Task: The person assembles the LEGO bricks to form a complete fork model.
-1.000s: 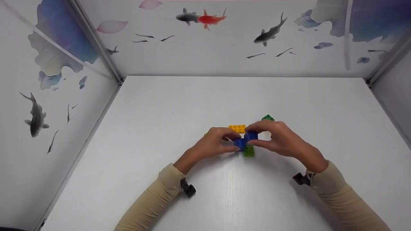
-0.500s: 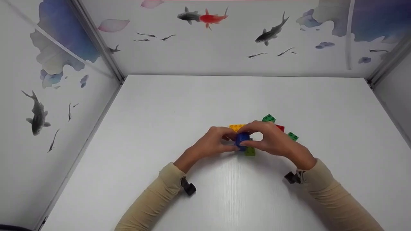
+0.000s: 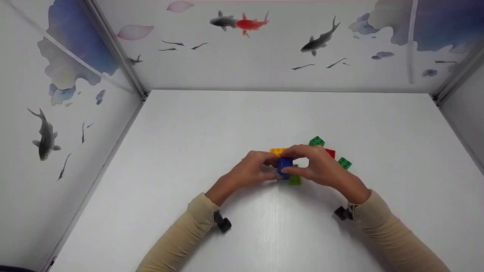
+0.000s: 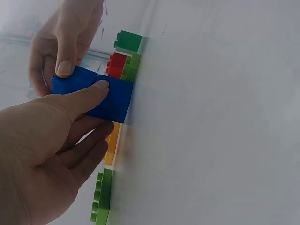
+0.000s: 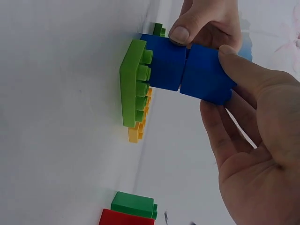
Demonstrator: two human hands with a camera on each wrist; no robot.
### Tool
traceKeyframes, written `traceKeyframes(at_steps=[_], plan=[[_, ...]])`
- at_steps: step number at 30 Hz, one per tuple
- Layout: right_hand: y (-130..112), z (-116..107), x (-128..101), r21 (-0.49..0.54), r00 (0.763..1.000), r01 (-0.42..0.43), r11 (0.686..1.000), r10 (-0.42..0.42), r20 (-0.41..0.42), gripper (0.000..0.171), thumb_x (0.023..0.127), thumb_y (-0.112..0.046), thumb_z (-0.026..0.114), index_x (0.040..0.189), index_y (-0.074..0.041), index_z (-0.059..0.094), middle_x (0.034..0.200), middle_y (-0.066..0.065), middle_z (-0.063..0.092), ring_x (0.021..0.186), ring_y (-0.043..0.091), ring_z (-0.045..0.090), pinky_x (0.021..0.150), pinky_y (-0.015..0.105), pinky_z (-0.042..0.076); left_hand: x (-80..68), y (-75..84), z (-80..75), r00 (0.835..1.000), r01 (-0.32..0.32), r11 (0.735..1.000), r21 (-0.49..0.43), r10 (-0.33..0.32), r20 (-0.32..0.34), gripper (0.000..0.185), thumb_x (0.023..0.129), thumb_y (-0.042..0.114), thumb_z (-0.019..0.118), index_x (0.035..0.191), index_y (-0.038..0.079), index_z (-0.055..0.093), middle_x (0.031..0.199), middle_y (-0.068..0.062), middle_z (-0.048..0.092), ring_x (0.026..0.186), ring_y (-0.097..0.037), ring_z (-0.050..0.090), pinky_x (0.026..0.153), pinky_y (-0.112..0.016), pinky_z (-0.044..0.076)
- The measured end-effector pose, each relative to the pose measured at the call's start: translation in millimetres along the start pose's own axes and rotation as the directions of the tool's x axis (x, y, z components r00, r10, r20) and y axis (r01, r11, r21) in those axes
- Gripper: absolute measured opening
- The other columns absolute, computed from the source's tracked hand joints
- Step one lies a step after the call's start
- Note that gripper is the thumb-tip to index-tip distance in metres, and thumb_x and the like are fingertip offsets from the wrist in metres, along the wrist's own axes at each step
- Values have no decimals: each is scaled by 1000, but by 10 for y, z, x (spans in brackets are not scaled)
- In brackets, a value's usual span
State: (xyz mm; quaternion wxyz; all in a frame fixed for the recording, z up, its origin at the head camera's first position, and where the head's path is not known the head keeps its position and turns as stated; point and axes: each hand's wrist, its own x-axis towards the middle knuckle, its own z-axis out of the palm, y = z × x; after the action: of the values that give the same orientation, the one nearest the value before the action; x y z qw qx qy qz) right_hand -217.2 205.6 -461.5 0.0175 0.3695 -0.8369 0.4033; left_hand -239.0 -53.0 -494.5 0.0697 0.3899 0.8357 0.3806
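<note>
Two blue bricks meet above the white table, one stacked on the other with a thin seam between them. My left hand pinches the lower blue brick, which is down at the table surface. My right hand pinches the upper blue brick between thumb and fingers. In the right wrist view the lower blue brick stands just behind a flat light green brick that lies studs-up. Both blue bricks are half hidden by my fingers in the head view.
A yellow brick lies just beyond my hands. To the right lie a dark green brick, a red brick and another green brick. The light green brick lies nearest me. Printed walls enclose the table on three sides.
My right hand moved left and brought its blue brick onto the one in my left hand. The red and green bricks at the right came into sight.
</note>
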Motion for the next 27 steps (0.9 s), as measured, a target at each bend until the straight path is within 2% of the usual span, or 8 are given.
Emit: traceKeyframes(at_steps=[10, 18, 27], plan=[[-21, 13, -27, -27, 999, -31, 999, 31, -7, 34, 92, -22, 88, 124, -15, 80, 122, -3, 81, 114, 16, 78, 98, 46, 65, -10, 0, 26, 1000, 4, 999, -35, -5, -5, 44, 96, 23, 85, 137, 12, 72, 124, -2, 79, 113, -14, 76, 101, -27, 62], [-44, 35, -16, -57, 998, -57, 997, 57, 3, 34, 94, -25, 87, 125, -15, 80, 124, -4, 81, 117, 14, 77, 100, 38, 64, -32, 10, 31, 1000, 19, 999, -43, -19, -3, 46, 96, 24, 85, 139, 14, 71, 126, 1, 78, 115, -14, 75, 103, -27, 61], [-33, 75, -17, -72, 1000, -15, 997, 13, -22, 38, 92, -21, 88, 128, -12, 80, 123, 1, 81, 116, 20, 78, 96, 47, 65, -26, 13, 32, 1000, 20, 999, -28, -21, -6, 44, 97, 21, 85, 138, 15, 71, 127, 0, 78, 115, -12, 74, 101, -29, 62]])
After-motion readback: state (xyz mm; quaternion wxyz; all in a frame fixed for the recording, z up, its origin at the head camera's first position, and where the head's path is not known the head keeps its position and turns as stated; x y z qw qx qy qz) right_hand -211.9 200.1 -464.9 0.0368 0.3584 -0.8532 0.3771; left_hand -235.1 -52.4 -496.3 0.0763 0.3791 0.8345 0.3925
